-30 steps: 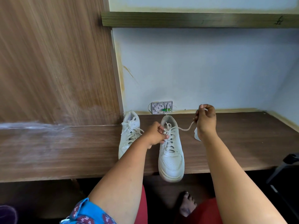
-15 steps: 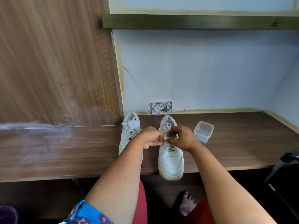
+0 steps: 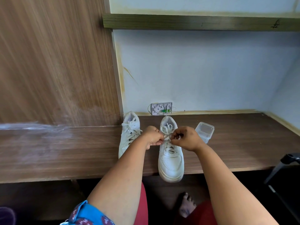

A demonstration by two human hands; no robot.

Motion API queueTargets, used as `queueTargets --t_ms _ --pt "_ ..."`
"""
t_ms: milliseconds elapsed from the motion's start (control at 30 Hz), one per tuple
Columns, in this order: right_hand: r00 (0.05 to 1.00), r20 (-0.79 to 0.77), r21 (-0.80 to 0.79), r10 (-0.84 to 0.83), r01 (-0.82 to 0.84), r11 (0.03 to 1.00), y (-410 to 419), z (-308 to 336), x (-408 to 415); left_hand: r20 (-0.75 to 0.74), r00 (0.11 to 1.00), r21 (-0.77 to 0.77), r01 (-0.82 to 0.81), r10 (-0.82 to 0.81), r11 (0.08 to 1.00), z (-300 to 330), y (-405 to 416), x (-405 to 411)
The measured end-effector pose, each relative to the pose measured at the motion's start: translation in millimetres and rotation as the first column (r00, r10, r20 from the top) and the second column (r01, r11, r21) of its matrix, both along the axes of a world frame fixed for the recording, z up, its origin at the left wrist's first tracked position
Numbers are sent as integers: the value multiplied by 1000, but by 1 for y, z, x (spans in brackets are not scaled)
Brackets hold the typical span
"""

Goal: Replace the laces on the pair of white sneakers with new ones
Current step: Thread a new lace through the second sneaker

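Closest to my camera I see a blue patterned sleeve (image 3: 87,215) at the lower left, red cloth over the knees, and a bare foot (image 3: 186,205) on the dark floor under the desk. Both forearms reach forward over the front edge of the wooden desk (image 3: 65,156). The nearer sneaker (image 3: 170,161) stands with its toe hanging just past that edge, heel toward the wall. My left hand (image 3: 153,138) has its fingers curled and pinches the lace (image 3: 167,136) at the upper eyelets; my right hand (image 3: 186,138) does the same from the other side, thumb and fingertips pressed on the same white lace, so the two hands almost meet over the tongue. Loops of lace lie loose above them near the collar. The second sneaker (image 3: 128,135) sits just left of the left wrist, laced, apart from the first, its heel close to the corner of the wood panel (image 3: 56,62). A clear plastic container (image 3: 204,131) rests just beside the right hand. Farther back, a small white box (image 3: 161,108) with green parts leans at the wall base; I can read no lettering on it or on the shoes. A shelf (image 3: 194,22) runs above
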State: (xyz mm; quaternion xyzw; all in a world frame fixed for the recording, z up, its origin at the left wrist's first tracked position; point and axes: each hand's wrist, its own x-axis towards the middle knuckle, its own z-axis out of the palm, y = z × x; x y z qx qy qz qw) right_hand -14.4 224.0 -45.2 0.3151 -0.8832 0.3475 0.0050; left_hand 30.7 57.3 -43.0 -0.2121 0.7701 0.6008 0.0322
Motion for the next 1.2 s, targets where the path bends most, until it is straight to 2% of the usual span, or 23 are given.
queueTargets --t_ms 100,167,300,367,567,767,900,1000,1067,1200 --pt "1000 21 21 17 -17 1000 2 0 -1 -187 982 -355 -77 10 932 2 -1 -2" --pt "1000 24 6 11 -11 1000 3 -1 -1 -335 939 -489 -99 -82 867 5 0 -3" --pt "993 -1 -7 -118 118 993 -1 -4 -1 -338 894 -652 3 -295 758 0 6 -7" --pt "983 12 23 -182 182 983 -4 -4 1 -320 898 -682 3 -301 732 -4 9 -11" --pt "980 39 24 -195 195 981 -11 -4 5 -312 907 -704 -20 -283 710 -4 10 -11" --pt "993 69 19 -98 97 995 -2 2 5 -321 903 -681 -10 -287 732 -4 10 -8" --pt "977 178 -298 -121 171 939 6 9 -2 -312 909 -640 14 -277 768 -5 5 -6" --pt "990 57 -363 -130 142 921 8 13 -5 -309 909 -656 10 -280 755 -3 4 -4" --pt "991 -43 -303 -123 104 947 6 12 -3 -306 908 -674 7 -287 739 -2 5 -4" --pt "994 -79 -206 -71 53 977 -5 3 -3 -303 905 -701 1 -299 713 -3 6 -6"
